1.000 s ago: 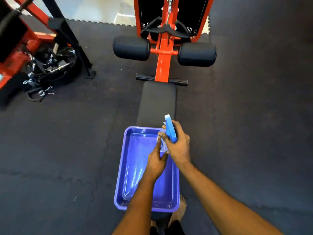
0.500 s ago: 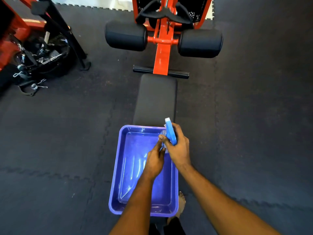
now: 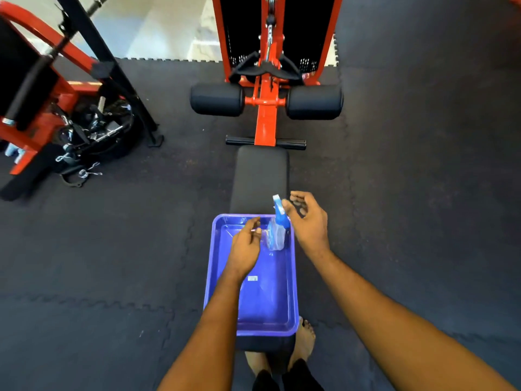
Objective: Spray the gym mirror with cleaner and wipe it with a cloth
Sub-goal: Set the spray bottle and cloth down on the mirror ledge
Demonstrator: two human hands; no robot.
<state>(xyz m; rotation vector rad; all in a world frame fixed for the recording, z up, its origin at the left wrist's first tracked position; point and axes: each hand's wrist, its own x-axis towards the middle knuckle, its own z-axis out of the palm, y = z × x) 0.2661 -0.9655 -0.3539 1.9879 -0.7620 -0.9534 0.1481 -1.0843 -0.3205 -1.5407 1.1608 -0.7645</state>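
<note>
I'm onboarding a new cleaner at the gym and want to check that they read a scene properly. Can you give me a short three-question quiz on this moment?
1. True or false: the right hand grips the spray bottle.
2. Where does the spray bottle stand? A) on the floor mat B) in the far right corner of the purple tray C) on a foam roller
3. Fill in: the tray rests on the black padded ____.

Key: 1 false, both hands are open, the left hand too. 2 B. 3 bench.
</note>
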